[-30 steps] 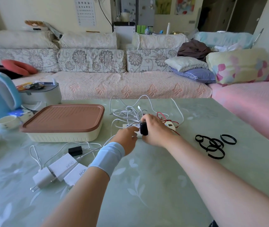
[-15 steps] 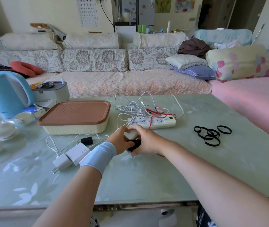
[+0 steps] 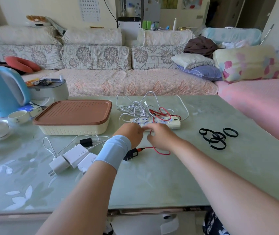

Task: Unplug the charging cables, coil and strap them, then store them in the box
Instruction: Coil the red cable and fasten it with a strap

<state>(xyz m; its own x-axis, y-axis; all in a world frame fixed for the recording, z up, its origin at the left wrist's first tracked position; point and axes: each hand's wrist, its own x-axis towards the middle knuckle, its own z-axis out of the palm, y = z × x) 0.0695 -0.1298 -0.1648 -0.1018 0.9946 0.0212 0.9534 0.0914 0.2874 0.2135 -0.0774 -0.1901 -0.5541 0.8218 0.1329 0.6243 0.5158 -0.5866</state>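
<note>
From my remote seat I see both hands meeting just in front of the power strip (image 3: 172,123). The right hand (image 3: 162,136) has its fingers curled, with the red cable (image 3: 160,152) pinched at its thumb side. The left hand (image 3: 132,134), above a pale blue wristband (image 3: 113,150), shows me only its back with the fingers bent toward the right one, and I cannot tell whether it holds anything. From the right hand the red cable drops to the table (image 3: 152,180), loops under the wrist and runs left to a black plug (image 3: 132,154) lying flat just beside the wristband. More red cable lies on the power strip, tangled with the white cables (image 3: 135,109) heaped on and behind it. Left of the strip sits the box (image 3: 74,114), cream with its brown lid on. In front of the box lie the white chargers (image 3: 74,155), close together, with a small black adapter (image 3: 85,142) and thin white leads beside them. To my right, well apart from the hands, the black straps (image 3: 216,138) lie as overlapping loops. At the far left stand a blue kettle (image 3: 1,92) and a cup (image 3: 17,116), and a sofa (image 3: 118,82) runs behind the table.
</note>
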